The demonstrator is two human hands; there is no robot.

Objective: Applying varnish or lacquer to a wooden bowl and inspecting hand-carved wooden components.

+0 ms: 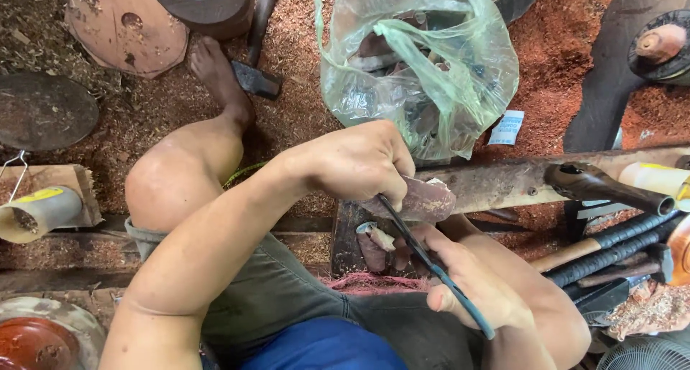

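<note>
— How do the arms lie?
— The left forearm crosses from lower left, its left hand (359,162) fisted, knuckles up, fingers curled tight.
— And the other?
— The right hand (474,284) sits lower, palm up, fingers pinched closed. A bare knee is bent beneath the left arm.

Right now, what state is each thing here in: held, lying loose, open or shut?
Left hand: closed around a reddish sheet.
Reddish sheet: held, bent over the blade.
Right hand: closed on the blue-handled tool.
Blue-handled tool: held, slanting up to the sheet.
Plastic bag: open at the top, stuffed.
Hammer: lying loose on the sawdust.
</note>
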